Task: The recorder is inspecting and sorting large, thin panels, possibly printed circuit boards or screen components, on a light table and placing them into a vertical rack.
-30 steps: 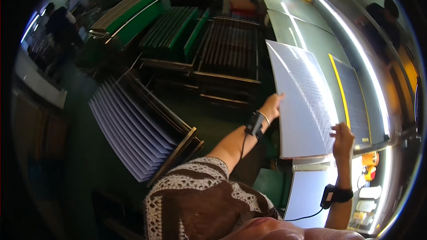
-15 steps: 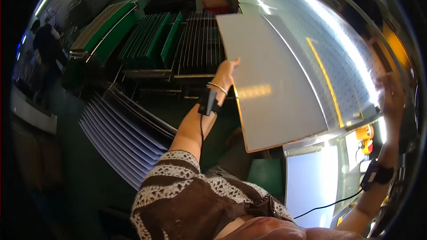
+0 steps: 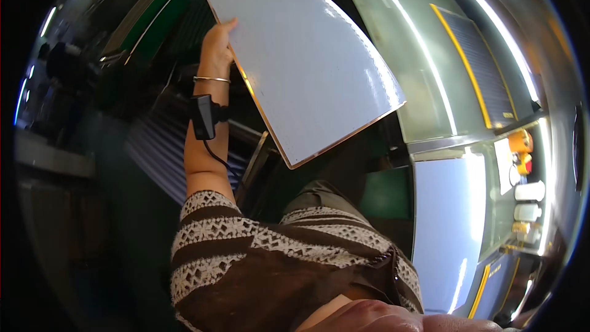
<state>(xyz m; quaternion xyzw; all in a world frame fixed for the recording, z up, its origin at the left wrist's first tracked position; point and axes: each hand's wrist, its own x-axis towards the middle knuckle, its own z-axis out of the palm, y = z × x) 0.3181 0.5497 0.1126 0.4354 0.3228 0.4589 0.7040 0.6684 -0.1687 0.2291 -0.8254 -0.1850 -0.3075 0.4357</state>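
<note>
A large thin white panel (image 3: 307, 61) with a copper-coloured edge is lifted up in front of me, tilted, its lower corner near my chest. My left hand (image 3: 216, 43) grips its left edge, thumb over the rim; a bangle and a black wrist device (image 3: 204, 115) with a cable sit on that forearm. My right hand is out of sight, hidden behind the panel or outside the picture.
To the right runs a grey-green machine table (image 3: 430, 86) with a yellow-framed dark mesh sheet (image 3: 485, 61). A pale sheet (image 3: 445, 227) lies lower right, beside coloured buttons (image 3: 521, 147). Racks of stacked panels (image 3: 153, 141) stand left, below green racks (image 3: 147, 18).
The panel has risen off the table and swung left, closer to my head. My left hand climbed with its edge. My right hand, seen at the right before, has left the view.
</note>
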